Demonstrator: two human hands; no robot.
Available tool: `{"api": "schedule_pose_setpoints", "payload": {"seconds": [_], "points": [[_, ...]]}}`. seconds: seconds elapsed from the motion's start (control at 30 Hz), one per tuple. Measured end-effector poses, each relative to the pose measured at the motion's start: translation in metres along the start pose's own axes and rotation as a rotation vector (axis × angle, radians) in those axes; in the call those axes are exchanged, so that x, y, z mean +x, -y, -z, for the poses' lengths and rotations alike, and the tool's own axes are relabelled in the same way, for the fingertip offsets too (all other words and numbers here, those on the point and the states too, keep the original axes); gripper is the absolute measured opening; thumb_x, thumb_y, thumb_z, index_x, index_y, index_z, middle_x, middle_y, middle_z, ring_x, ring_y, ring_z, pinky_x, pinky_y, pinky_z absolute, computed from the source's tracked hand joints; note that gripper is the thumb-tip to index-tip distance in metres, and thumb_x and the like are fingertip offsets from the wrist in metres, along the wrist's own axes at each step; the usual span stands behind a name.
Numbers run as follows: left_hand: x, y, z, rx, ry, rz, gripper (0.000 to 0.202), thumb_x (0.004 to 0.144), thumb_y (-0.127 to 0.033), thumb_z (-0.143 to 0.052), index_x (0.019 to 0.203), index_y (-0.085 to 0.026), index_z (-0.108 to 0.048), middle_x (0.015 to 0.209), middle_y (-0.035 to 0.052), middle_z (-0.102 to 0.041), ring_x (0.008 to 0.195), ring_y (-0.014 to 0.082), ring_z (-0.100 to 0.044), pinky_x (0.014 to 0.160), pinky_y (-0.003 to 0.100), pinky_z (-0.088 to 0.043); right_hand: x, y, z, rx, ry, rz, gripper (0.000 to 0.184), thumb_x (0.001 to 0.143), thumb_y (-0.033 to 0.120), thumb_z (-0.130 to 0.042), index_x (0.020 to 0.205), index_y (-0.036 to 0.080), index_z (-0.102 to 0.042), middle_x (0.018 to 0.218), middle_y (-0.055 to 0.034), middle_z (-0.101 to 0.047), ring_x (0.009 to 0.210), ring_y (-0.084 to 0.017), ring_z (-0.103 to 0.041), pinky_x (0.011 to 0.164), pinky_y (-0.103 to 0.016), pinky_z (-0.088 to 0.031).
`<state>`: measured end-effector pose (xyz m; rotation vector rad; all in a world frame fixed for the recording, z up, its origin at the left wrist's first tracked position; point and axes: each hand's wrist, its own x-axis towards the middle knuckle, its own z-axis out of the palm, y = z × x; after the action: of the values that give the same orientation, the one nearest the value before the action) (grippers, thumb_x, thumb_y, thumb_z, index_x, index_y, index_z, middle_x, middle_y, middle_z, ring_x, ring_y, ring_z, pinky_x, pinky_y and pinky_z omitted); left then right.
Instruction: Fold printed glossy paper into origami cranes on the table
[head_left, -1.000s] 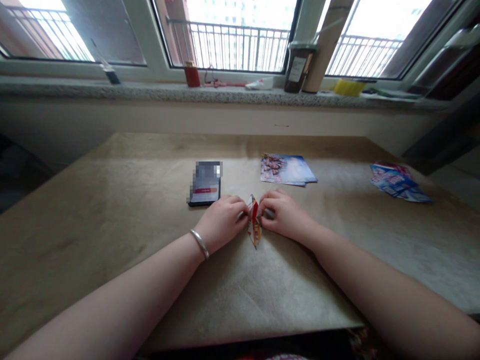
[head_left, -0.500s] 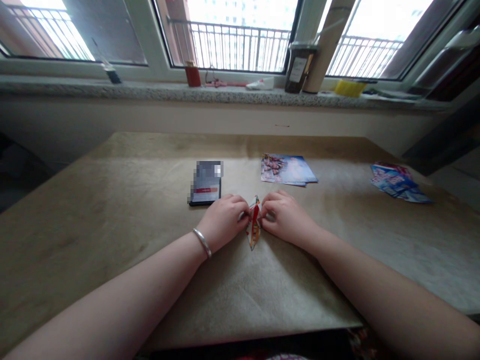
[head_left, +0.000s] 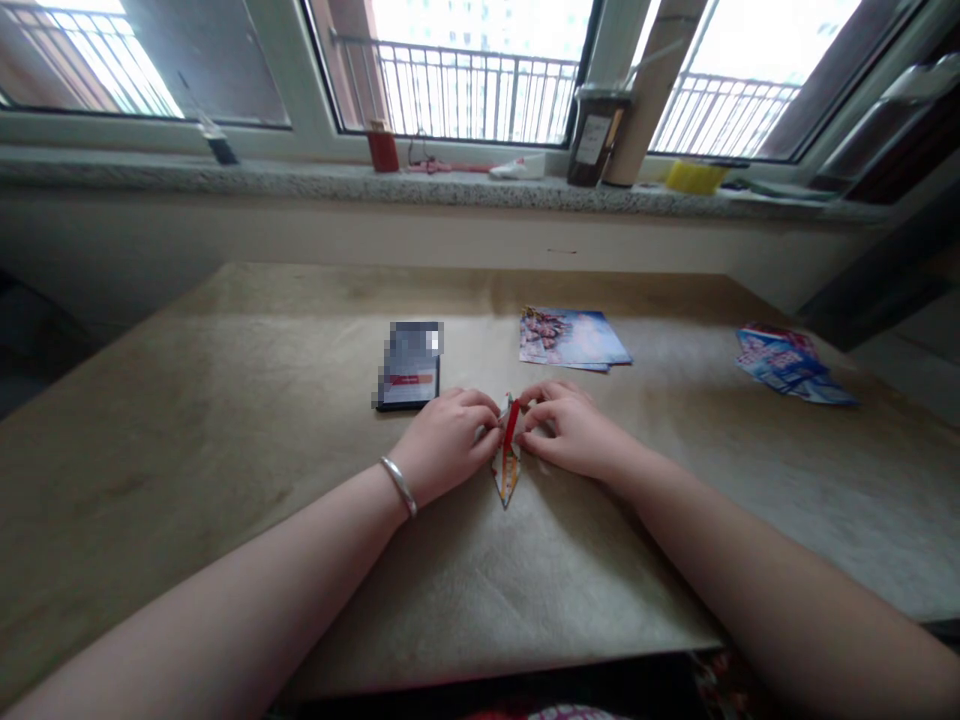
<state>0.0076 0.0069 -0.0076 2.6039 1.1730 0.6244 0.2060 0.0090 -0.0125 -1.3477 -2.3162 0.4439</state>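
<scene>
A small folded paper piece (head_left: 508, 465), printed in red, white and orange, lies on the tan paper-covered table (head_left: 225, 420) with its point toward me. My left hand (head_left: 442, 445), with a silver bracelet on the wrist, pinches its left side with curled fingers. From the other side, my right hand (head_left: 571, 430) pinches its right side, fingers closed on the fold. Both hands rest on the table at its middle.
A dark phone (head_left: 409, 366) lies just beyond my left hand. A stack of colourful printed sheets (head_left: 571, 338) sits behind my right hand, and more sheets (head_left: 787, 362) lie at the far right. The windowsill (head_left: 300, 182) holds a red cup (head_left: 383, 150), a dark jar (head_left: 592, 138) and a yellow object (head_left: 694, 176).
The hands have shifted slightly on the folded paper, pressing it narrower and flatter. Nothing else on the table has moved.
</scene>
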Motion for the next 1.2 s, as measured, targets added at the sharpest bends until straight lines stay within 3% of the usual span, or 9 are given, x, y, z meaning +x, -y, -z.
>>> {"api": "schedule_pose_setpoints", "payload": {"seconds": [0.4,0.6,0.73,0.87,1.03,1.2], "points": [[0.002,0.004,-0.003,0.039,0.021,0.062,0.009,0.081,-0.025,-0.063,0.079,-0.017,-0.061,0.079,0.0036,-0.065,0.081,0.0185,-0.057,0.076,0.031,-0.046,0.005,-0.011,-0.008,0.064,-0.027,-0.029,0.011,0.074,0.030,-0.068,0.067,0.021,-0.068,0.098,-0.0052,-0.066,0.099,-0.022,-0.055,0.093,-0.041,-0.037],[0.002,0.001,-0.003,0.028,-0.009,0.145,0.017,0.079,-0.029,-0.067,0.084,-0.016,-0.057,0.080,0.0038,-0.063,0.077,0.0181,-0.057,0.067,0.028,-0.045,0.006,-0.009,-0.008,0.047,-0.042,-0.049,0.011,0.073,0.030,-0.069,0.069,0.020,-0.066,0.098,-0.0058,-0.066,0.096,-0.022,-0.056,0.091,-0.041,-0.037],[0.002,0.002,-0.003,0.063,0.025,0.044,0.012,0.084,-0.027,-0.062,0.093,-0.020,-0.062,0.084,0.0033,-0.064,0.083,0.0183,-0.057,0.076,0.030,-0.046,0.006,-0.007,-0.009,0.027,-0.052,-0.050,0.010,0.073,0.030,-0.069,0.071,0.021,-0.065,0.096,-0.0062,-0.065,0.095,-0.022,-0.056,0.089,-0.040,-0.038],[0.001,0.005,-0.003,0.075,0.029,-0.032,0.012,0.087,-0.028,-0.057,0.090,-0.019,-0.065,0.087,0.0050,-0.066,0.084,0.0182,-0.058,0.080,0.032,-0.046,0.004,-0.006,-0.009,-0.015,-0.063,-0.067,0.009,0.072,0.031,-0.068,0.072,0.022,-0.066,0.096,-0.0057,-0.065,0.096,-0.023,-0.055,0.089,-0.040,-0.037],[0.001,0.008,-0.004,0.071,0.031,-0.061,0.015,0.088,-0.026,-0.055,0.094,-0.018,-0.066,0.094,0.0060,-0.067,0.088,0.0189,-0.057,0.084,0.033,-0.046,0.003,-0.004,-0.009,-0.075,-0.088,-0.092,0.021,0.070,0.033,-0.068,0.085,0.020,-0.064,0.094,-0.0074,-0.065,0.095,-0.025,-0.054,0.085,-0.039,-0.041],[0.001,0.006,-0.003,0.087,0.057,-0.081,0.019,0.089,-0.025,-0.054,0.099,-0.019,-0.068,0.096,0.0065,-0.066,0.091,0.0192,-0.057,0.086,0.034,-0.047,0.000,0.002,-0.004,-0.093,-0.052,0.007,0.021,0.076,0.029,-0.062,0.094,0.022,-0.068,0.099,-0.0053,-0.068,0.096,-0.024,-0.054,0.086,-0.037,-0.042]]}}
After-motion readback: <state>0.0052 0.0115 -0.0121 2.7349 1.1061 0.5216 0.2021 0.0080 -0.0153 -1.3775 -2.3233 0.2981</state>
